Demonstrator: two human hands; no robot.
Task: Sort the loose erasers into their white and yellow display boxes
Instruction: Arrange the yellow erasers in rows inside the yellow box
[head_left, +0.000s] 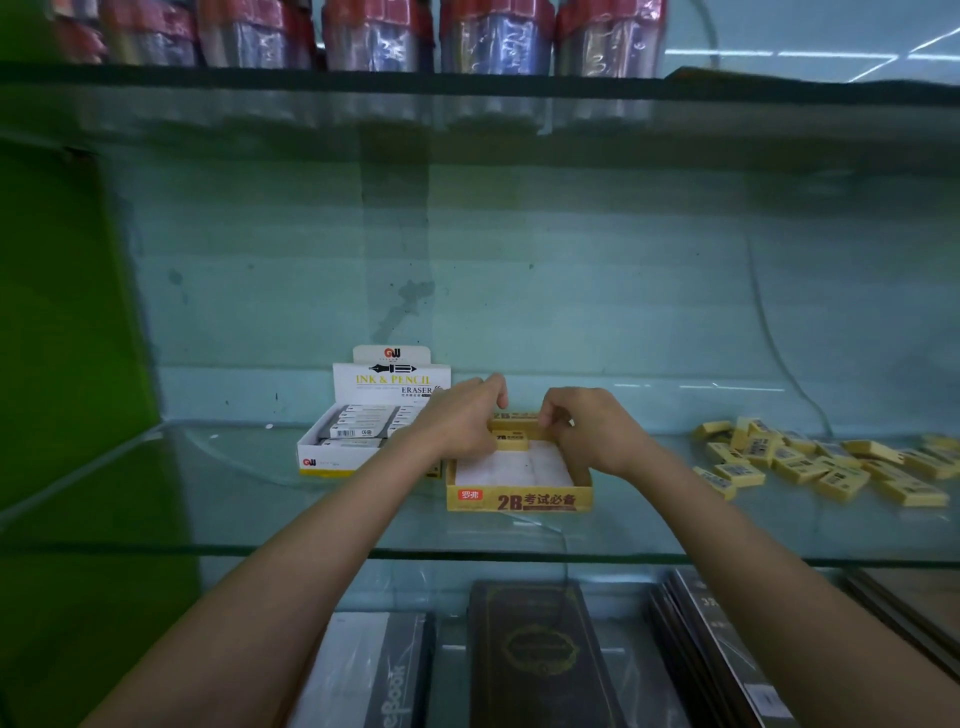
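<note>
On the glass shelf stands a yellow display box (519, 500) marked 2B, its white floor mostly bare. A yellow eraser (511, 440) lies at its back left corner. My left hand (457, 421) reaches over the box's back left, fingers curled at that eraser. At the back right of the box my right hand (587, 431) has its fingers curled down; what they grip is hidden. To the left, a white display box (324, 460) labelled INK & PENCIL ERASER holds rows of white erasers. Several loose yellow erasers (810, 462) lie in a pile to the right.
The glass shelf's front edge (363, 550) runs across below the boxes. Notebooks (540, 654) lie on the level underneath. Wrapped packs (374, 36) stand on the shelf above. A green panel (57, 338) closes the left side.
</note>
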